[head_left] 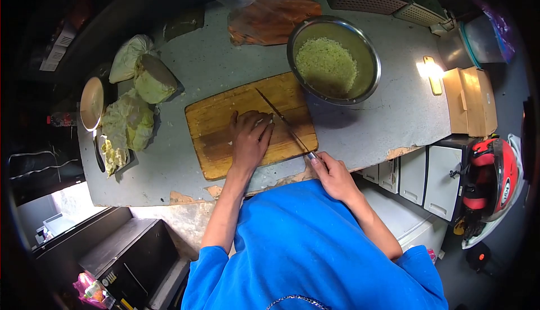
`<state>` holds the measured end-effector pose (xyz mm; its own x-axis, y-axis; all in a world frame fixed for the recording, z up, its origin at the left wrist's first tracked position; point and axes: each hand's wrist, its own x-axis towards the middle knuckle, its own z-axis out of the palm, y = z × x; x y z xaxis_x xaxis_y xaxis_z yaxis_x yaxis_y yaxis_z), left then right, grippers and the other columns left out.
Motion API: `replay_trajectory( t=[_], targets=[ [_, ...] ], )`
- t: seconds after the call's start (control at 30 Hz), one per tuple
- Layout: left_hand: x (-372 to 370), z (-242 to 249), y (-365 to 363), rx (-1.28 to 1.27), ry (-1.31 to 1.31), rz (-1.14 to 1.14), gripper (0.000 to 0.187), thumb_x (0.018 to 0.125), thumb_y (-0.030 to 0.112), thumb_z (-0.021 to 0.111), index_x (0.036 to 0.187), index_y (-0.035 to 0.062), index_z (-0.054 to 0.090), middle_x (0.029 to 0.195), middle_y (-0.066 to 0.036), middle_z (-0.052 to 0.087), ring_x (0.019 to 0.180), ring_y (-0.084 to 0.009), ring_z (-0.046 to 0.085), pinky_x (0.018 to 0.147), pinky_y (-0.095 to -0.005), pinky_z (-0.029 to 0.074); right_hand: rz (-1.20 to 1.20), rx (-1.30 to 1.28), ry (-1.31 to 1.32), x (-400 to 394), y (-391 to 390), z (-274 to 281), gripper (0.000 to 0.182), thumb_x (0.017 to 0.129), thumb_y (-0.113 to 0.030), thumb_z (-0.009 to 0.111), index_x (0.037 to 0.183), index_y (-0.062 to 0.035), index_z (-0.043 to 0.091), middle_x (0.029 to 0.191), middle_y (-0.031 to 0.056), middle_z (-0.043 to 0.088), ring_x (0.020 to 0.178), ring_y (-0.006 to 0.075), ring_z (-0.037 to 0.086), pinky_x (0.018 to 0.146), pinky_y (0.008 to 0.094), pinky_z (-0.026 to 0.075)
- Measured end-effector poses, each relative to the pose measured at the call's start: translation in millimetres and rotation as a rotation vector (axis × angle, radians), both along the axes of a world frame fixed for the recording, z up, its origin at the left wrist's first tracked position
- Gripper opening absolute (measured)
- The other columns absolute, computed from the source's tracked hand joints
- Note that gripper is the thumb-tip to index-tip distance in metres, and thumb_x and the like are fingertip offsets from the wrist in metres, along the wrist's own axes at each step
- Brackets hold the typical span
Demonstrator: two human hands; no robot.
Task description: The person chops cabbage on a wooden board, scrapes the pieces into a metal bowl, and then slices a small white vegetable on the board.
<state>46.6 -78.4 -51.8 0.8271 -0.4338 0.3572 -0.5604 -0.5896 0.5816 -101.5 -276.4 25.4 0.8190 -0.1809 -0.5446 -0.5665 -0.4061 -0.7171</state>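
A wooden cutting board [216, 121] lies at a slant on the grey table. My left hand [251, 137] rests on it, palm down, fingers bent and slightly apart; a small pale green bit shows at its fingertips. My right hand [333, 176] is closed round the handle of a long knife [288, 125], at the board's near right edge. The blade points up and left across the board, just right of my left fingers. Behind the board's right side stands a metal bowl [369, 74] with finely chopped pale green pieces [326, 62] in it.
Cabbage leaves [129, 120], a cut cabbage [154, 79] and a white bag [130, 58] lie at left, beside a round pan [91, 103]. Orange-filled plastic [273, 17] lies at the back. Cardboard boxes [471, 101] and a yellow phone-like object [432, 76] are at right.
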Motion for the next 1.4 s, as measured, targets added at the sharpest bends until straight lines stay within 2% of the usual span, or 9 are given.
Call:
replay_trajectory(
  t=[0.07,0.3,0.37,0.4,0.47,0.57,0.9,1.17,1.4],
  targets=[
    [0.3,1.0,1.8,-0.040,-0.017,-0.043,0.018,0.089,0.011,0.075,0.107,0.0056,0.077,0.104,-0.011,0.074,0.114,-0.0294,0.063,0.112,-0.0582,0.037,0.019,-0.008,0.028,0.9,1.1,2.9,0.046,0.108,-0.044,0.050,0.121,-0.0016,0.063,0.081,0.0232,0.070,0.081,0.0398,0.070,0.075,0.0460,0.051],
    [-0.3,2.4,0.2,-0.232,0.086,0.010,0.018,0.087,0.005,0.075,0.104,-0.0007,0.076,0.099,-0.017,0.073,0.102,-0.0358,0.068,0.106,-0.0496,0.048,0.021,-0.003,-0.058,-5.7,5.2,-4.7,0.043,0.107,-0.040,0.051,0.119,-0.0009,0.063,0.087,0.0245,0.070,0.084,0.0395,0.070,0.077,0.0458,0.051],
    [-2.1,-1.6,-0.1,-0.229,0.045,-0.021,0.014,0.088,0.004,0.074,0.101,-0.0017,0.075,0.098,-0.018,0.073,0.101,-0.0359,0.068,0.102,-0.0457,0.050,-0.006,0.013,-0.128,-10.0,4.7,-7.4,0.039,0.109,-0.038,0.051,0.109,-0.0014,0.064,0.065,0.0084,0.061,0.060,0.0174,0.057,0.060,0.0358,0.045],
    [-3.3,-1.4,-1.3,-0.231,0.042,-0.014,0.014,0.088,0.004,0.074,0.101,-0.0017,0.075,0.098,-0.018,0.073,0.101,-0.0359,0.068,0.102,-0.0457,0.050,0.001,0.011,-0.131,-10.3,3.8,-7.3,0.039,0.109,-0.038,0.051,0.109,-0.0014,0.064,0.065,0.0084,0.061,0.060,0.0174,0.057,0.060,0.0358,0.045],
    [-5.9,-2.0,-4.3,-0.260,0.055,0.018,0.013,0.088,0.002,0.072,0.100,-0.0029,0.074,0.098,-0.018,0.073,0.099,-0.0363,0.068,0.095,-0.0441,0.052,-0.002,0.058,-0.031,-11.5,1.9,-7.3,0.038,0.108,-0.036,0.052,0.113,-0.0006,0.064,0.089,0.0218,0.069,0.084,0.0378,0.068,0.078,0.0441,0.050],
    [-9.1,1.8,-7.8,-0.217,0.021,0.040,0.012,0.088,0.001,0.071,0.099,-0.0035,0.073,0.099,-0.018,0.072,0.099,-0.0366,0.068,0.090,-0.0434,0.052,-0.005,0.059,-0.062,-14.6,1.5,-10.3,0.036,0.107,-0.035,0.052,0.111,-0.0007,0.064,0.087,0.0214,0.068,0.080,0.0371,0.067,0.077,0.0436,0.050],
    [-19.6,0.0,-20.8,-0.183,-0.039,0.135,0.012,0.085,-0.003,0.070,0.096,-0.0016,0.074,0.099,-0.017,0.071,0.098,-0.0361,0.067,0.090,-0.0453,0.052,-0.016,0.079,-0.074,-13.0,4.7,-22.2,0.037,0.107,-0.036,0.052,0.110,-0.0014,0.064,0.082,0.0209,0.066,0.078,0.0360,0.066,0.074,0.0444,0.049],
    [-18.1,-1.8,-16.4,-0.137,-0.067,0.112,0.017,0.086,-0.002,0.071,0.102,0.0000,0.075,0.104,-0.016,0.073,0.100,-0.0357,0.068,0.090,-0.0417,0.054,0.118,-0.120,-0.045,1.4,4.1,-12.3,0.036,0.108,-0.033,0.047,0.104,0.0002,0.058,0.085,0.0312,0.067,0.087,0.0555,0.062,0.078,0.0613,0.047],
    [-27.5,2.5,-7.7,-0.126,-0.014,0.091,0.015,0.087,-0.001,0.071,0.101,-0.0004,0.074,0.105,-0.016,0.073,0.102,-0.0354,0.069,0.088,-0.0415,0.054,0.178,-0.219,-0.086,14.6,3.9,-17.4,0.040,0.109,-0.036,0.046,0.103,0.0010,0.060,0.080,0.0324,0.067,0.082,0.0570,0.062,0.077,0.0624,0.047]
  ],
)
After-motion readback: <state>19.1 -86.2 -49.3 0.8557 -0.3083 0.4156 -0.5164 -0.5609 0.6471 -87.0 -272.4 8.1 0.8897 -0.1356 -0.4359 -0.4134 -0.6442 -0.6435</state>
